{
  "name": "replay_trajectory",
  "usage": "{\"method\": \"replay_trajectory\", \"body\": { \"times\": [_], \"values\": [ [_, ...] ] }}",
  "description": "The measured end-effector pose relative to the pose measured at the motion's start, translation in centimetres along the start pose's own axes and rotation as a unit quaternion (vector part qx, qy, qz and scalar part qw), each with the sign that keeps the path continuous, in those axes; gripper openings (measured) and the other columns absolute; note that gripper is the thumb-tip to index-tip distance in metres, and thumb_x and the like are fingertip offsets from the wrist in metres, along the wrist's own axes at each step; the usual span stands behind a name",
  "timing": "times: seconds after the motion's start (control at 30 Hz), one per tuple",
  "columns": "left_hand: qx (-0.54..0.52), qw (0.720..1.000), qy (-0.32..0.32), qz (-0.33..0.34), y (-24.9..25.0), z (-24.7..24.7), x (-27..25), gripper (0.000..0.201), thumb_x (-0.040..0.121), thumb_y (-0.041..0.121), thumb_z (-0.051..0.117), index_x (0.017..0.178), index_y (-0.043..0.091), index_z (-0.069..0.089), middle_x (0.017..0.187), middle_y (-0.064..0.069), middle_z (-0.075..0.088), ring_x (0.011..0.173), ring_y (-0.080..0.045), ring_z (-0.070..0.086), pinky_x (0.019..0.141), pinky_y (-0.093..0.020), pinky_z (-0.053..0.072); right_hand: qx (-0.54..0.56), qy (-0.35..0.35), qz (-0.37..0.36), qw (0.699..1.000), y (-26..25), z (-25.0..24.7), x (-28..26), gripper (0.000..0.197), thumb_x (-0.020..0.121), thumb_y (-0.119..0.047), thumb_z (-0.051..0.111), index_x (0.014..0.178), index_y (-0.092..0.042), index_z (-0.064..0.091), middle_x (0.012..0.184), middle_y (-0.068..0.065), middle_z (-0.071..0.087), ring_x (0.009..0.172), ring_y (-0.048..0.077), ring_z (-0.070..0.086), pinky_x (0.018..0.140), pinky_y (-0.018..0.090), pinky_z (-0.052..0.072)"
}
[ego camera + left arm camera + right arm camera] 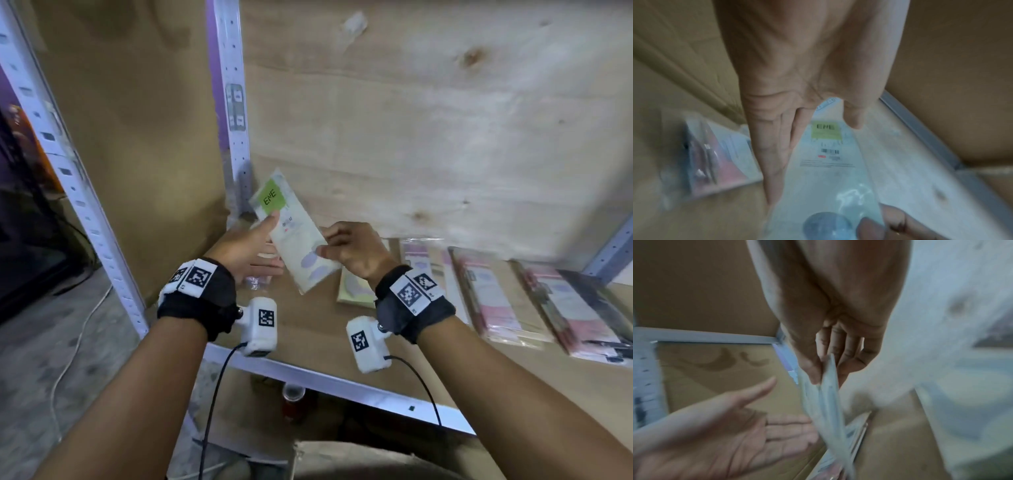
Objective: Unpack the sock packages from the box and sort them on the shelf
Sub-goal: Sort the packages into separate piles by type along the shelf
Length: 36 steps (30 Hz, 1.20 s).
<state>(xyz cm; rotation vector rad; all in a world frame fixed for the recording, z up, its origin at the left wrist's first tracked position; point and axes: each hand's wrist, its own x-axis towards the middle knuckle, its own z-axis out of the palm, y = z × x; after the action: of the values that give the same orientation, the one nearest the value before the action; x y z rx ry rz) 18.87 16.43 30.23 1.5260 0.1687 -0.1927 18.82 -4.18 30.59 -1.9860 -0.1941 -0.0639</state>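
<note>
Held package: a pale sock package (297, 236) with a green label reading "ENE", a barcode and lilac patches near its lower end; it is up in the air over the left part of the shelf, tilted with the label end toward the corner post.
Right hand: the right hand (352, 251) pinches the lower edge of the package between thumb and curled fingers; in the right wrist view the thumb (807, 363) lies on one face and the fingers on the other, so this grip is clamped on the package.
Left hand: the left hand (245, 248) is palm-up with straight fingers under the package's left side and the thumb lying against its face near the label; its grip is apart, not closed around anything.
Shelf: a brown shelf board (308, 335) with a white metal front rail, backed by pale plywood, cardboard on the left side.
Sorted packages: a yellowish package (354, 291) lies flat just below the right hand; to the right, pink-and-white packages (493, 301) lie side by side in a row, some overlapping.
Small bag: a crumpled clear plastic bit (255, 282) lies on the shelf under the left hand.
Below the shelf: cardboard at the bottom edge, too dark to tell more.
</note>
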Motion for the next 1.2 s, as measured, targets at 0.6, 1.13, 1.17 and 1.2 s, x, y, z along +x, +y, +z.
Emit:
{"method": "replay_trajectory", "body": {
  "times": [0.6,1.13,1.17,1.2],
  "values": [
    [0.031,0.977,-0.199,0.072,-3.2,13.5,-0.6,0.034,0.087,0.019,0.075,0.12,0.014,0.068,0.113,0.0,0.076,0.106,-0.018,0.072,0.087,-0.034,0.058,0.012,-0.044,0.075,0.996,8.3,-13.9,-9.2,0.019,0.093,-0.025,0.069,0.099,-0.007,0.063,0.072,-0.01,0.058,0.068,0.007,0.055,0.062,0.011,0.039],
    [0.255,0.934,0.02,0.251,-2.6,14.0,2.9,0.062,0.099,0.05,0.05,0.049,0.022,0.028,0.038,0.012,0.03,0.034,-0.003,0.027,0.038,-0.017,0.021,0.04,-0.116,0.067,0.99,9.7,-16.5,-10.0,0.019,0.101,-0.014,0.056,0.108,0.002,0.063,0.102,0.016,0.064,0.099,0.018,0.057,0.095,0.029,0.038],
    [0.221,0.949,0.01,0.225,-2.7,14.1,3.1,0.062,0.098,0.052,0.052,0.046,0.021,0.037,0.038,0.013,0.04,0.033,-0.002,0.036,0.038,-0.014,0.026,0.06,-0.116,0.067,0.989,9.7,-16.6,-10.2,0.016,0.1,-0.011,0.055,0.105,0.002,0.063,0.1,0.009,0.064,0.1,0.015,0.058,0.096,0.025,0.04],
    [0.185,0.964,-0.004,0.192,-2.7,14.1,3.3,0.057,0.095,0.055,0.054,0.051,0.02,0.051,0.045,0.013,0.056,0.038,-0.001,0.05,0.042,-0.013,0.034,0.085,-0.115,0.07,0.987,9.6,-16.7,-10.3,0.011,0.099,-0.008,0.055,0.101,-0.002,0.064,0.098,0.002,0.065,0.099,0.01,0.06,0.094,0.018,0.042]
  ]
}}
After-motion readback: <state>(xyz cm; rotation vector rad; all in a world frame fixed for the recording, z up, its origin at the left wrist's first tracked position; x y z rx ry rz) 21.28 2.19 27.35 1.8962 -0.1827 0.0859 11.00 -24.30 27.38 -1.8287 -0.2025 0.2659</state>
